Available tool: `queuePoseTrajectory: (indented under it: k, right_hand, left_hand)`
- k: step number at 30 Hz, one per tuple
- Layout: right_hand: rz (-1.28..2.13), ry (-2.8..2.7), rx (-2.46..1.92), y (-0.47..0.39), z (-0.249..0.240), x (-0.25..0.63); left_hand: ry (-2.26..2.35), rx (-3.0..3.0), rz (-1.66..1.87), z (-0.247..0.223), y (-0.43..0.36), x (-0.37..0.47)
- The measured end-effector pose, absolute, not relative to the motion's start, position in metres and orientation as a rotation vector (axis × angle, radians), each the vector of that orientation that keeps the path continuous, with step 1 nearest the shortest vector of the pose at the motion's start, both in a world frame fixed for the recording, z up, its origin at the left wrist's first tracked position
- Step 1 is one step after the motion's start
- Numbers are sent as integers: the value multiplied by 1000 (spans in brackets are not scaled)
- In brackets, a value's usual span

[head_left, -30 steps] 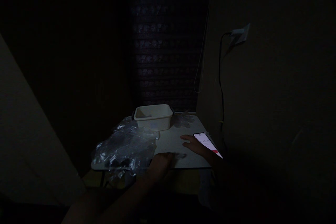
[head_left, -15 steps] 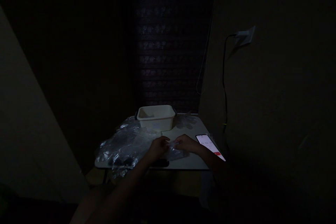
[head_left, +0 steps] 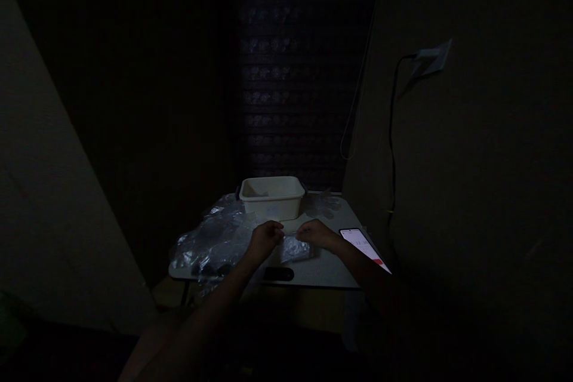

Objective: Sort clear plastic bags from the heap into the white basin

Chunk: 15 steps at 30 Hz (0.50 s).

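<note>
A small clear plastic bag point(head_left: 294, 249) hangs between my two hands above the front of the table. My left hand point(head_left: 267, 237) pinches its upper left edge. The upper right edge is pinched by my right hand point(head_left: 314, 233). What the bag contains is too dark to tell. Just behind the hands stands a white rectangular tub point(head_left: 272, 208) with dark handles. A loose heap of clear plastic bags point(head_left: 217, 236) covers the left part of the table, partly behind my left forearm.
The white table point(head_left: 333, 271) has a dark handle slot at its front edge. A lit phone point(head_left: 363, 249) lies at the right edge. More clear plastic point(head_left: 321, 204) lies right of the tub. A black cable point(head_left: 392, 131) runs down the wall from an outlet.
The view has shifted, moving the scene slightly right. Both hands have risen a little and drawn somewhat apart, and the small bag now hangs flatter and more visible between them.
</note>
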State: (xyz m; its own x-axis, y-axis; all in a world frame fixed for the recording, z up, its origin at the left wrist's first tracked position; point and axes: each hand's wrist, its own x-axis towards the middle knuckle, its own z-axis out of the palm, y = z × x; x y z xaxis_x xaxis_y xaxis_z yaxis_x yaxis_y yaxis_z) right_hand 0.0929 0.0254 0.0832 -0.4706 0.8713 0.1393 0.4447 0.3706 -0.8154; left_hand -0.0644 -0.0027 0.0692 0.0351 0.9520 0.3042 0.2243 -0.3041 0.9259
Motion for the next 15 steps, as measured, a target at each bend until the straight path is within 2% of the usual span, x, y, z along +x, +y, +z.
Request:
queuePoseTrajectory:
  k: [7, 10, 15]
  right_hand:
    - [881, -2106, -1082, 59, 98, 89]
    - [844, -2118, -1058, 78, 115, 81]
    - [732, -2063, -1032, 107, 143, 62]
  left_hand:
    - [1694, 2234, 1275, 97, 21, -108]
    - [1886, 2559, 1046, 103, 39, -134]
    - [1996, 2765, 712, 91, 58, -159]
